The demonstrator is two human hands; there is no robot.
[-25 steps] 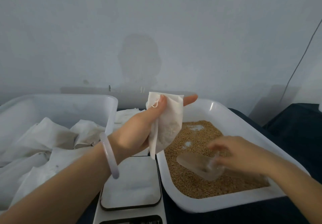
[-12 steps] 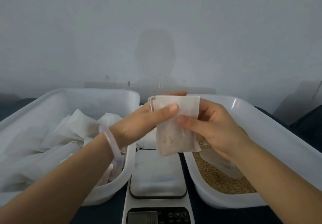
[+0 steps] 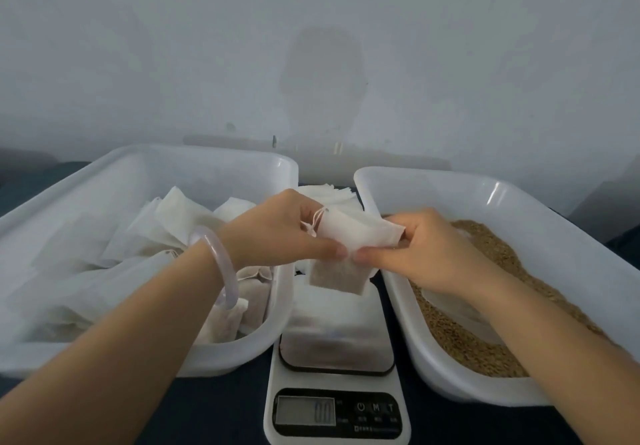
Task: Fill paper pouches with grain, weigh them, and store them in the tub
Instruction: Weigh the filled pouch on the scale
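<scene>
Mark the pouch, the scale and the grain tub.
pouch (image 3: 358, 234): head view, folded top flap.
scale (image 3: 336, 345): head view, weighing platform.
grain tub (image 3: 433, 175): head view, far rim.

pouch (image 3: 341, 254): pinched by left hand (image 3: 277, 233) and right hand (image 3: 426, 247), above scale (image 3: 337, 358)
tub (image 3: 242, 354): left, holds pouches
tray (image 3: 433, 368): right, holds grain (image 3: 467, 344)

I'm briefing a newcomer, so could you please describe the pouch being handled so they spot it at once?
Find the scale between the left tub and the grain tub. Above its platform, the left hand and right hand pinch one paper pouch. Unlike the pouches lying in the left tub, it hangs aloft, top folded over, grain darkening its lower half.
</scene>
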